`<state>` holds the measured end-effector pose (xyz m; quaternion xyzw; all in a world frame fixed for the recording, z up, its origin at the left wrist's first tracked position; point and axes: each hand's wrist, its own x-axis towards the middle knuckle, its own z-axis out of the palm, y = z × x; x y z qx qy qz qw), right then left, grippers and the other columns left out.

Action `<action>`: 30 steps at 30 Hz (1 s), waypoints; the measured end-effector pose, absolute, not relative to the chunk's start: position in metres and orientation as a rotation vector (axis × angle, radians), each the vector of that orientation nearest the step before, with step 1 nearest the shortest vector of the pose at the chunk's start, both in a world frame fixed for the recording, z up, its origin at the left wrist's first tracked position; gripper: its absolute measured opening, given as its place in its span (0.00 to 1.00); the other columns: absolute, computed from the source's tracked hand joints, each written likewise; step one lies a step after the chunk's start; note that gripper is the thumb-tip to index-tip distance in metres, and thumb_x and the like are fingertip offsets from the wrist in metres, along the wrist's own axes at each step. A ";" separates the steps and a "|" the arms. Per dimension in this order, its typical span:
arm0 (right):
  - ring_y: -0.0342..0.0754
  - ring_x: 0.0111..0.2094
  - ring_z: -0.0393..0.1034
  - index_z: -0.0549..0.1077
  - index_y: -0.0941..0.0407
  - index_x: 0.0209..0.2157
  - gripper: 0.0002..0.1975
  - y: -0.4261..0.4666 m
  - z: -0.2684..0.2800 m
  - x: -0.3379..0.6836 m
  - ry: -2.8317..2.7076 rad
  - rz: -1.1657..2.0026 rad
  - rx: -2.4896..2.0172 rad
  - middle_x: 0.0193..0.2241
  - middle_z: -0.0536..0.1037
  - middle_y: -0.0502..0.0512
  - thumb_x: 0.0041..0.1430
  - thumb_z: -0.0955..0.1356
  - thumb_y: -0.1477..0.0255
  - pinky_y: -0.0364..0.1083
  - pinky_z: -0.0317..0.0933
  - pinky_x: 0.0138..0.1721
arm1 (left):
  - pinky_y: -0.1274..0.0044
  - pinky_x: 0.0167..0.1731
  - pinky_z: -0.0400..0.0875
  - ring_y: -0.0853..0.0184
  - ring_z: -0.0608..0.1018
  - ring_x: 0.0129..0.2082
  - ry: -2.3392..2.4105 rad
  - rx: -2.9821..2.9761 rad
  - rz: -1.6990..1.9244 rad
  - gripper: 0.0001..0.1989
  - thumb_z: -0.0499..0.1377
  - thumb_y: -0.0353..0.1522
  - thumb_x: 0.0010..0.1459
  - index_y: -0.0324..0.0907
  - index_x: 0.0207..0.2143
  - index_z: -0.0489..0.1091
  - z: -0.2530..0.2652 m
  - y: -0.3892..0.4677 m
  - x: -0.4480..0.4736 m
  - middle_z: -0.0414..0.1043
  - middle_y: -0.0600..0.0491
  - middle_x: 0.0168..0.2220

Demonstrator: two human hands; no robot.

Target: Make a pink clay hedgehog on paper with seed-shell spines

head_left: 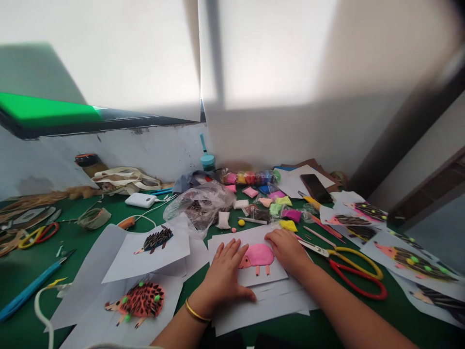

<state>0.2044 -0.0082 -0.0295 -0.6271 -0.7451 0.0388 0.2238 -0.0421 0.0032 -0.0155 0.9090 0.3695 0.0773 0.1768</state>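
Pink hedgehog figure on paper, with both hands applied. The pink hedgehog figure (259, 254) is placed at the middle of the near edge of the green table (22, 266), on the top sheet (278, 275) of a stack of white paper (265, 310). Its head is turned toward the table's left edge, and two short legs are seen below the body. The left hand (227, 269) is laid on the sheet beside the head, with its fingers spread and nothing gripped; a yellow bracelet (195, 314) is worn at the wrist. The right hand (286, 249) is rested at the opposite end of the body, with its fingers held together and slightly bent; whether anything is pinched beneath them cannot be told.

Large scissors (329, 252) with yellow and red handles are set just beside the right hand, toward the table's right edge. Beyond the stack, toward the far edge, are scattered a yellow ball (241, 222), a white packet (223, 220), a purple packet (291, 214) and a clear plastic bag (199, 203). A dark phone (315, 187) is placed near the far right corner. Several hedgehog pictures with dark spines (410, 261) are spread along the right edge. Near the left part of the near edge, a red-bodied hedgehog (143, 300) with green balls is shown, below a smaller dark-spined hedgehog (158, 239). A blue tool (32, 288) is laid toward the near left corner.
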 end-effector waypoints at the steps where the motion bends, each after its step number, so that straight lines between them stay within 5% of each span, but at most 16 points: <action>1: 0.48 0.40 0.65 0.74 0.53 0.37 0.10 -0.008 -0.030 0.205 -2.057 0.110 -1.731 0.35 0.75 0.52 0.60 0.62 0.78 0.47 0.52 0.44 | 0.54 0.61 0.39 0.48 0.49 0.65 1.049 2.575 0.213 0.59 0.64 0.58 0.33 0.46 0.64 0.48 -0.016 0.003 -0.042 0.45 0.41 0.65; 21: 0.48 0.41 0.65 0.73 0.53 0.38 0.12 -0.008 -0.032 0.206 -2.082 0.101 -1.734 0.36 0.75 0.53 0.58 0.62 0.80 0.46 0.52 0.44 | 0.55 0.62 0.39 0.50 0.48 0.65 1.052 2.562 0.239 0.59 0.67 0.54 0.31 0.51 0.65 0.46 -0.011 -0.001 -0.043 0.44 0.46 0.66; 30: 0.48 0.41 0.64 0.73 0.53 0.38 0.13 -0.009 -0.031 0.206 -2.090 0.080 -1.743 0.36 0.75 0.53 0.58 0.61 0.81 0.46 0.52 0.44 | 0.57 0.61 0.45 0.51 0.54 0.63 1.048 2.520 0.398 0.50 0.55 0.61 0.44 0.45 0.64 0.51 -0.008 0.002 -0.046 0.51 0.44 0.64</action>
